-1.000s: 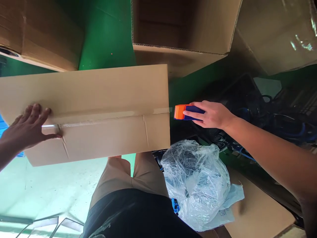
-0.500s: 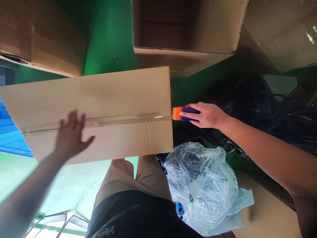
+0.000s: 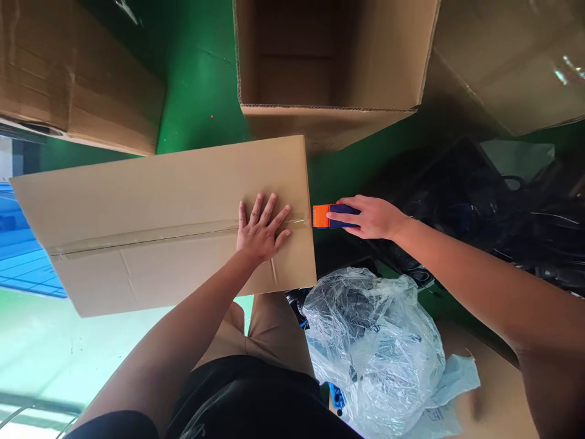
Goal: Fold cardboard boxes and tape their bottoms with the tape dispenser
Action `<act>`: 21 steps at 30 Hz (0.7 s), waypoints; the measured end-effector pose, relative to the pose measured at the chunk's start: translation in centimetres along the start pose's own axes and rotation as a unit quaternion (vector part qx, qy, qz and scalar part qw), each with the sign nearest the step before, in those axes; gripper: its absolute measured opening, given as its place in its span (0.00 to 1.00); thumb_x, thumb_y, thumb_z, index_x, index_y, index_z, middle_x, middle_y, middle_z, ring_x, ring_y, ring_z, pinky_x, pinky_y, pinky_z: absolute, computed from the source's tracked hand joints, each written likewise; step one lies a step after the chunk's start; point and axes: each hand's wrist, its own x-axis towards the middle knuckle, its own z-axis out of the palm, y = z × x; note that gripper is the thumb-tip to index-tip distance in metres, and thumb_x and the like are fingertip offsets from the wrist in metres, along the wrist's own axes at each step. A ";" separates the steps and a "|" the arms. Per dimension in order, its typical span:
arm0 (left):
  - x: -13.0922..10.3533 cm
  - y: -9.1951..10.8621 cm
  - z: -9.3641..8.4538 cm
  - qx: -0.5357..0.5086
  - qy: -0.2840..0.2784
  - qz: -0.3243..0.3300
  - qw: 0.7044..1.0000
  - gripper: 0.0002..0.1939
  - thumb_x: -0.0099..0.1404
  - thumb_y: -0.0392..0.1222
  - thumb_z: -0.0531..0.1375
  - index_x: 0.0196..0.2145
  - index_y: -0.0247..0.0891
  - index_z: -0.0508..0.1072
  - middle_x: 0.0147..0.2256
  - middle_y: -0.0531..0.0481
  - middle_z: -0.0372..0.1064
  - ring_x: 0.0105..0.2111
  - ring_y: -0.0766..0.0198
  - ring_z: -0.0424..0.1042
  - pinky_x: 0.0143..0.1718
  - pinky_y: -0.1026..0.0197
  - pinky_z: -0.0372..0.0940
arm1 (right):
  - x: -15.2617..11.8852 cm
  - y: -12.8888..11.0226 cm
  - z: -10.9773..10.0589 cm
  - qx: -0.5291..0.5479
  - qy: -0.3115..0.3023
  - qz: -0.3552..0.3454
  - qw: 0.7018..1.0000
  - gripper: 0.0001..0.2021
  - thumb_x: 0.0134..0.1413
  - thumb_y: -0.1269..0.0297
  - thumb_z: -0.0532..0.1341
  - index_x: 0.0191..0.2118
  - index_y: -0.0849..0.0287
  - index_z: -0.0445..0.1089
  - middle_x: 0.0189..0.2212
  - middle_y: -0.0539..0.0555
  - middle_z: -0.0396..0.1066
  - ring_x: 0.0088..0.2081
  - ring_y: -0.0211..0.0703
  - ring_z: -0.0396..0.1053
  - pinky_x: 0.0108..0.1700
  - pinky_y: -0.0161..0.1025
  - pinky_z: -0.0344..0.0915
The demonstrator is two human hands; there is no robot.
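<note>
A cardboard box (image 3: pixel 159 195) lies before me with its seam side up, and a strip of clear packing tape (image 3: pixel 150 240) runs along that seam. My left hand (image 3: pixel 261 235) rests flat on the tape near the box's right end, fingers spread. At the right edge of the box, my right hand (image 3: pixel 372 217) grips an orange and dark blue tape dispenser (image 3: pixel 336 216). The dispenser's orange end meets the box edge where the tape reaches it. Its roll, if any, is hidden.
An open cardboard box (image 3: pixel 329 116) stands just beyond, with another carton (image 3: pixel 82 79) at the far left and one (image 3: pixel 498 61) at the far right. Crumpled clear plastic bags (image 3: pixel 375 347) lie near my legs. Dark plastic-wrapped items (image 3: pixel 493 213) sit at the right.
My left hand has slid right along the tape, from the box's left half to near its right end. My right hand stays at the box edge with the dispenser.
</note>
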 end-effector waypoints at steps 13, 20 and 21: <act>0.0 -0.1 0.2 0.017 0.003 -0.008 1.000 0.42 0.77 0.65 0.52 0.80 0.63 0.38 0.80 0.56 0.38 0.81 0.45 0.29 0.78 0.26 0.27 | 3.6 -6.9 -5.9 -0.091 -0.220 0.179 0.955 0.28 0.67 0.63 0.57 0.70 0.47 0.70 0.53 0.66 0.75 0.42 0.54 0.71 0.39 0.44 0.61; 0.0 0.2 0.5 -0.011 0.058 -0.005 0.998 0.37 0.77 0.60 0.55 0.79 0.56 0.54 0.81 0.51 0.41 0.81 0.41 0.37 0.78 0.26 0.26 | 11.4 -11.5 -6.3 -0.083 -0.302 0.231 0.921 0.24 0.65 0.79 0.49 0.55 0.71 0.79 0.53 0.77 0.74 0.49 0.58 0.74 0.45 0.49 0.67; 0.0 0.2 0.5 -0.013 0.066 -0.006 0.998 0.36 0.78 0.59 0.55 0.79 0.55 0.56 0.81 0.50 0.42 0.81 0.41 0.38 0.78 0.26 0.26 | 11.2 -10.8 -5.8 -0.075 -0.320 0.240 0.914 0.23 0.64 0.80 0.49 0.54 0.70 0.80 0.53 0.76 0.74 0.50 0.58 0.74 0.47 0.49 0.68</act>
